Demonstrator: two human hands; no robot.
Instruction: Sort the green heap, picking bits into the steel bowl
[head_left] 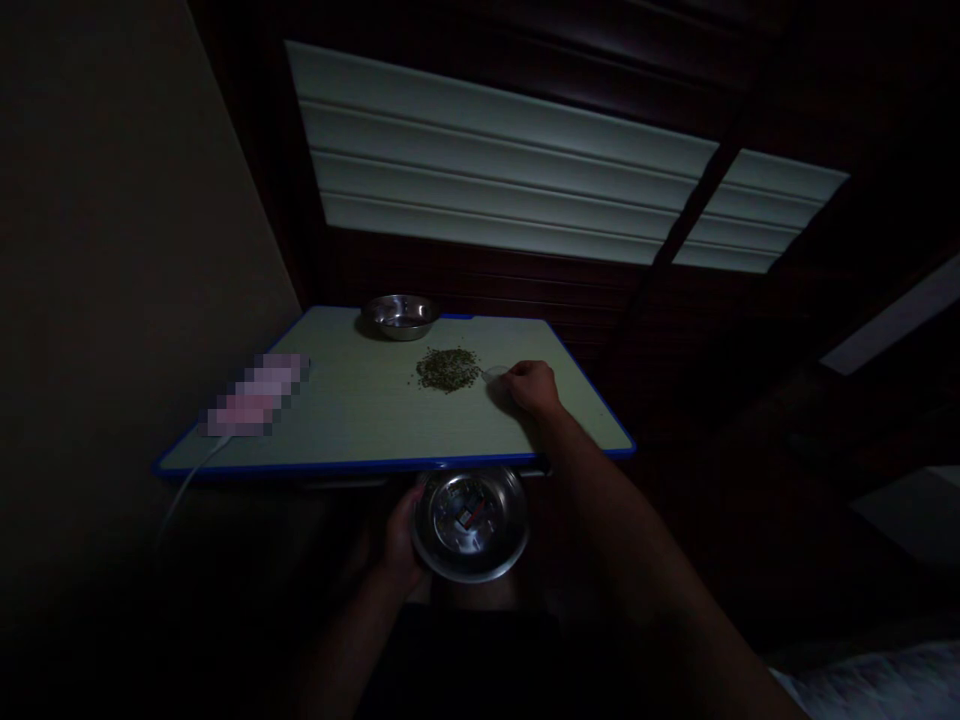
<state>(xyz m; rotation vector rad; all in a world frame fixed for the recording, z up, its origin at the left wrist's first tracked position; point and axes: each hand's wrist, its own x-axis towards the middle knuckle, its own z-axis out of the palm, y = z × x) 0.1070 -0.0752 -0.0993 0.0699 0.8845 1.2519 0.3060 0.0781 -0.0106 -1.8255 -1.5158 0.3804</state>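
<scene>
A loose pile of small greenish-brown grains [448,369] lies on the pale tabletop [360,410]. My right hand [532,386] rests just right of the pile, its fingers closed on a small clear scoop [495,375] whose edge is by the grains. Below the table's near edge, my left hand [403,540] grips the left side of a shiny metal bowl [471,575]. That bowl's mouth faces up; reflections blur what its bottom shows.
Another metal bowl [401,318] stands at the table's far edge. A pixelated pink object [255,395] with a white cable [187,485] lies on the left. Blue trim [315,465] edges the table. Behind it stands a dark wooden front with pale slatted panels [480,150]. The room is dim.
</scene>
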